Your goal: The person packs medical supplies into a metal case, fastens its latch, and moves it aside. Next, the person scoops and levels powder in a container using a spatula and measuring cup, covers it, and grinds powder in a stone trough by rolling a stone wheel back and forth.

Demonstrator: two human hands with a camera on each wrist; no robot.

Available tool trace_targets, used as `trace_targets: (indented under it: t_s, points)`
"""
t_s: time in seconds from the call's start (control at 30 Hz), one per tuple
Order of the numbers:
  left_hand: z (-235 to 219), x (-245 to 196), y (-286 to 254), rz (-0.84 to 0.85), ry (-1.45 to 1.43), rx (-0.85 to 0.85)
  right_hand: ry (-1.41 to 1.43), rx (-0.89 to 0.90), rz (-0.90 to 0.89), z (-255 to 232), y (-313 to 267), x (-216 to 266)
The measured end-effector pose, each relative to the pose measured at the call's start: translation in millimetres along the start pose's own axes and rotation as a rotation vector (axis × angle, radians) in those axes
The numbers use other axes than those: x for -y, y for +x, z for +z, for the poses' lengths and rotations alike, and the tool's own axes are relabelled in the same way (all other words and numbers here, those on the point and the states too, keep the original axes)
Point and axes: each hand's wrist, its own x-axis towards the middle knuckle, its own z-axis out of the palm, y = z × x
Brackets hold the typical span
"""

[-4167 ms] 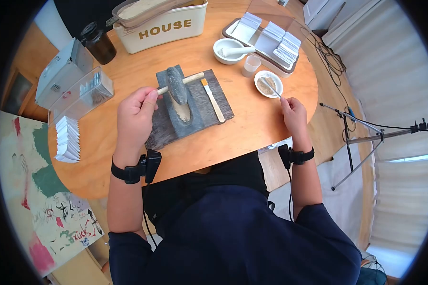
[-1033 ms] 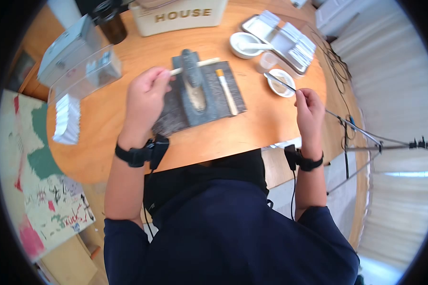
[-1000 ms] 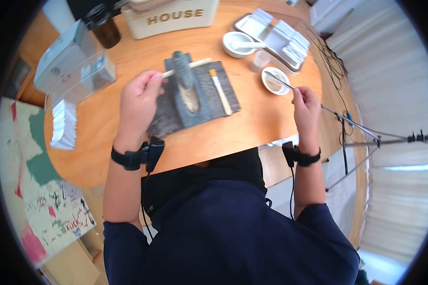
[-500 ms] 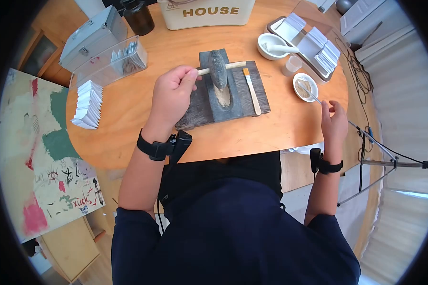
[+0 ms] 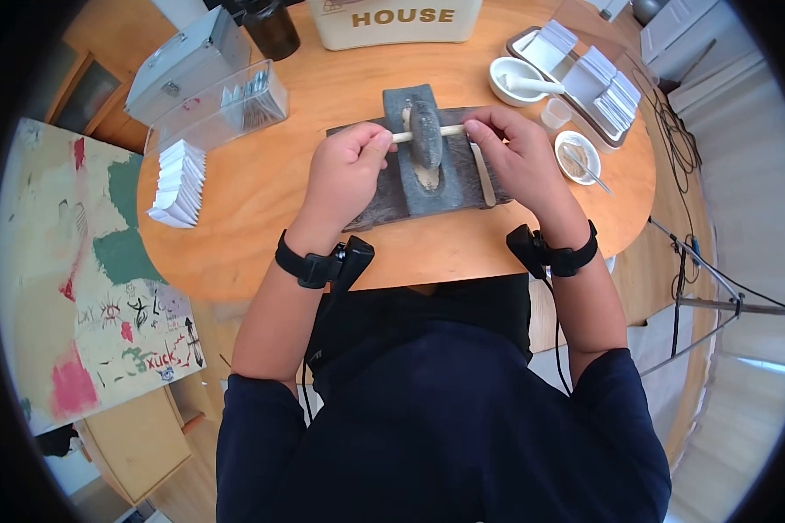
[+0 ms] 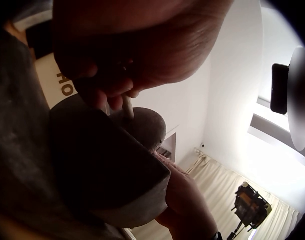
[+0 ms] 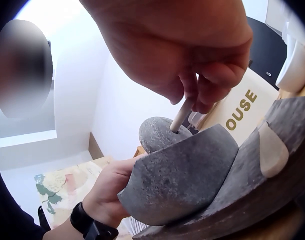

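Note:
A grey stone grinding wheel (image 5: pixel 426 135) stands in a boat-shaped stone trough (image 5: pixel 432 202), with a pale wooden axle (image 5: pixel 453 130) through its middle. Pale powder (image 5: pixel 426 179) lies in the hollow beside the wheel. My left hand (image 5: pixel 347 170) pinches the axle's left end between thumb and fingers. On the opposite side my right hand (image 5: pixel 522 157) grips the other end; the right wrist view shows its fingers round the axle (image 7: pixel 182 115). Under the right hand, a brush (image 5: pixel 483 179) lies on the dark board (image 5: pixel 375 209), its bristles hidden.
Right of the board stands a small white bowl (image 5: pixel 577 139) of powder with a metal spatula (image 5: pixel 598 182) leaning out. Behind it are a plastic cup (image 5: pixel 556 113), a mortar (image 5: pixel 508 91) with pestle and a tray of paper packets (image 5: pixel 619 135). White packets (image 5: pixel 180 187) stand at left.
My right hand has let go of the metal spatula, which stays in the white bowl, and has moved left onto the axle. The left hand keeps its grip. The head view has shifted.

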Motion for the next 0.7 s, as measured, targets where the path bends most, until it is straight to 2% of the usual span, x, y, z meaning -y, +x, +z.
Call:
trace_targets:
  t_s: [0.03,0.27,0.33,0.47,0.57,0.7]
  points:
    - [0,1,0,-0.013,-0.001,0.008,-0.026,0.050,0.057,0,1,-1]
    - [-4,5,6,-0.081,-0.021,0.067,0.073,0.081,0.129,1,2,-6]
    - [-6,6,8,-0.020,0.186,0.076,0.207,0.087,0.143,3,4,-9]
    - [-6,0,2,-0.014,0.259,0.041,0.210,0.100,0.140,4,3,-7]
    - [-1,-1,-7,0.059,0.170,0.019,0.186,0.111,0.134,3,-1,-12]
    - [3,-3,-6,0.058,0.300,-0.022,0.237,0.088,0.125,6,0,-14]
